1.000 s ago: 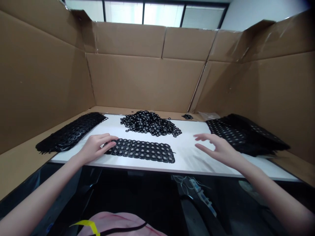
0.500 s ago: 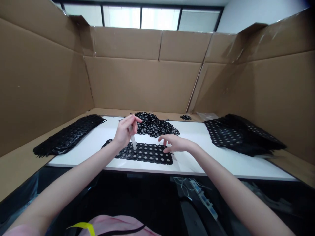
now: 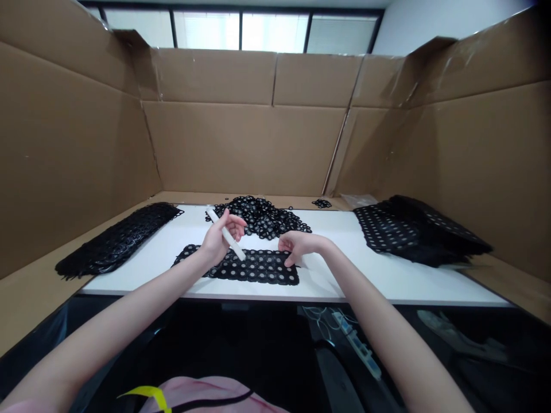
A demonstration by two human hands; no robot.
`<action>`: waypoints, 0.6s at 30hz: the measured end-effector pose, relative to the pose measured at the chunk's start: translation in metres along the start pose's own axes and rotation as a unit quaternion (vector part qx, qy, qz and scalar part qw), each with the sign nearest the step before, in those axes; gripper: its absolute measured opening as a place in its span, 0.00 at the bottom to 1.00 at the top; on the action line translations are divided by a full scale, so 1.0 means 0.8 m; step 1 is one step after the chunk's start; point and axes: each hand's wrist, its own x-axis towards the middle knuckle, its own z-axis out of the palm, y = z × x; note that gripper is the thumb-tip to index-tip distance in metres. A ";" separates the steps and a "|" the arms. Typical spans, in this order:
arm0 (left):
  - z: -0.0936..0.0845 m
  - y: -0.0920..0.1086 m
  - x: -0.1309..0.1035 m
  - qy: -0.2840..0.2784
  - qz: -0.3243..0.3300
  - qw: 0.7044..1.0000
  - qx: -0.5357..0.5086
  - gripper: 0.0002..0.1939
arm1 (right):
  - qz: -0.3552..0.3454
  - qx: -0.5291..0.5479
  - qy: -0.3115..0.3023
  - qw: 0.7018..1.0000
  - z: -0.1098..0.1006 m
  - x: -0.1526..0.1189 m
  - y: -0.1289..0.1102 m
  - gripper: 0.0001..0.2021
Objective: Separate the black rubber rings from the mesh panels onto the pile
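A black rectangular mat [image 3: 253, 272] with rows of pale round spots lies on the white table in front of me. My left hand [image 3: 222, 235] is closed around a slim white pen-like stick [image 3: 233, 245], its lower end just over the mat and its upper end sticking out past the thumb. My right hand [image 3: 298, 245] is at the mat's far right corner, fingers curled at the edge and thumb down on the mat. What lies between these fingertips is hard to see. Just behind the mat is a heap of small black rings [image 3: 262, 215].
At the left lies a long black stack of ringed strips [image 3: 120, 238]. Black dotted sheets [image 3: 413, 232] are piled at the right. A small cluster of rings [image 3: 321, 203] sits near the back cardboard wall [image 3: 241, 149]. A power strip [image 3: 356, 344] hangs below the table.
The stick in my left hand has tilted from nearly upright to slanting. My right hand has come down onto the mat's right corner, its fingers curling in. The view has shifted slightly.
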 end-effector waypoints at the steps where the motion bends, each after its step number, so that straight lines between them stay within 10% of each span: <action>1: 0.003 0.002 0.004 0.001 0.001 1.000 -0.014 0.30 | -0.011 0.007 0.004 1.000 -0.001 0.003 0.001 0.19; 11: 0.058 -0.041 0.068 -0.042 0.093 0.988 0.119 0.39 | -0.042 0.168 0.055 0.983 -0.005 0.031 0.026 0.20; 18: 0.049 -0.082 0.057 -0.078 0.132 0.944 0.292 0.33 | -0.046 0.171 0.095 0.980 0.004 0.026 0.039 0.13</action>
